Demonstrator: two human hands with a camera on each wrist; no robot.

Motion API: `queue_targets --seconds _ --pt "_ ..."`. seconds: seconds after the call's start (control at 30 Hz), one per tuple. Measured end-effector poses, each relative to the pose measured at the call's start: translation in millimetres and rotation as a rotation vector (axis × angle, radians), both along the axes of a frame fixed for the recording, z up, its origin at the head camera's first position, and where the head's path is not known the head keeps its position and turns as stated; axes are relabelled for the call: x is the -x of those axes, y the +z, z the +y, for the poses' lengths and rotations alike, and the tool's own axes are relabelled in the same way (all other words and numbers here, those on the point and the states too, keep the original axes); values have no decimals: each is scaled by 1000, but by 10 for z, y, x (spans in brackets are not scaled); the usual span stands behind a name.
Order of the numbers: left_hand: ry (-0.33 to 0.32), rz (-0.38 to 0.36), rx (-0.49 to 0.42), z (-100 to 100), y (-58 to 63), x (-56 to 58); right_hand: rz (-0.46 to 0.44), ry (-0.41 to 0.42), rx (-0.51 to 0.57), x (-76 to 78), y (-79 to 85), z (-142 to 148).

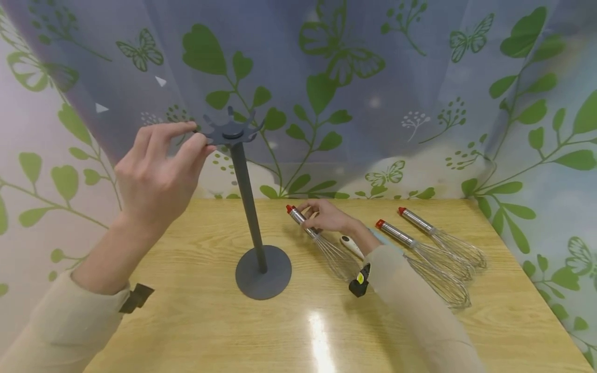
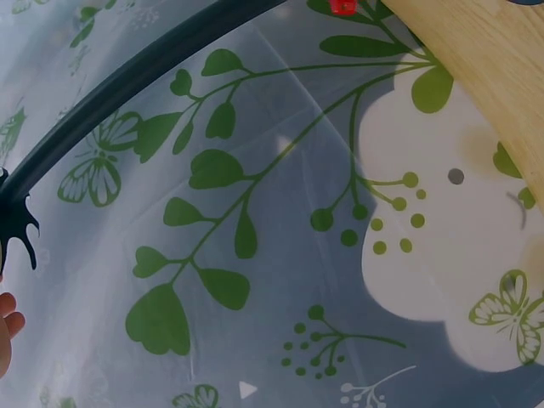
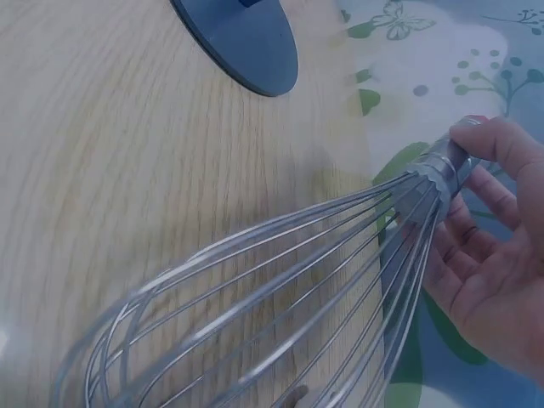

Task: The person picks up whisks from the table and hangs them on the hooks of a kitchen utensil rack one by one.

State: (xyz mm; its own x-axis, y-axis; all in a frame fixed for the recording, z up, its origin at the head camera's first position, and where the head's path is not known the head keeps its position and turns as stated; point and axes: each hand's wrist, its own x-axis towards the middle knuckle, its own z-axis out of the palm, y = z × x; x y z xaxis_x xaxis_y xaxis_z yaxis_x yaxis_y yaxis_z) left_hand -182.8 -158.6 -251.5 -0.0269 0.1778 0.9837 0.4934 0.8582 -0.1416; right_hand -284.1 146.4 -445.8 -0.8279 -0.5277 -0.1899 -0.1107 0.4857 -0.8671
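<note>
A dark grey stand point(image 1: 247, 199) with a round base and a ring of hooks on top stands on the table. My left hand point(image 1: 156, 168) pinches one of the top hooks between thumb and forefinger. Only fingertips of that hand show at the edge of the left wrist view, beside the hooks point(image 2: 19, 225). To the right of the base, my right hand point(image 1: 326, 215) grips the metal handle of a wire whisk point(image 1: 333, 254) with a red end. In the right wrist view, the thumb lies along the handle and the wire loops point(image 3: 280, 314) spread toward the camera.
Two more whisks with red-tipped handles point(image 1: 396, 234) lie at the right of the table point(image 1: 205, 331). Wire loops point(image 1: 448, 290) of another show past my right sleeve. A white handle point(image 1: 352, 246) lies partly under my right forearm. A leaf-patterned curtain point(image 1: 289, 155) hangs behind.
</note>
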Motion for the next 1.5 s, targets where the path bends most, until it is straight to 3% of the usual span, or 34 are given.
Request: queue_targets --seconds 0.4,0.93,1.5 --pt "-3 9 -10 8 -5 22 81 -51 100 -98 4 -28" --pt "-12 12 -16 16 -2 20 104 -113 207 -235 38 -61" --pt "-10 7 -12 4 -22 28 214 -165 307 -405 90 -153"
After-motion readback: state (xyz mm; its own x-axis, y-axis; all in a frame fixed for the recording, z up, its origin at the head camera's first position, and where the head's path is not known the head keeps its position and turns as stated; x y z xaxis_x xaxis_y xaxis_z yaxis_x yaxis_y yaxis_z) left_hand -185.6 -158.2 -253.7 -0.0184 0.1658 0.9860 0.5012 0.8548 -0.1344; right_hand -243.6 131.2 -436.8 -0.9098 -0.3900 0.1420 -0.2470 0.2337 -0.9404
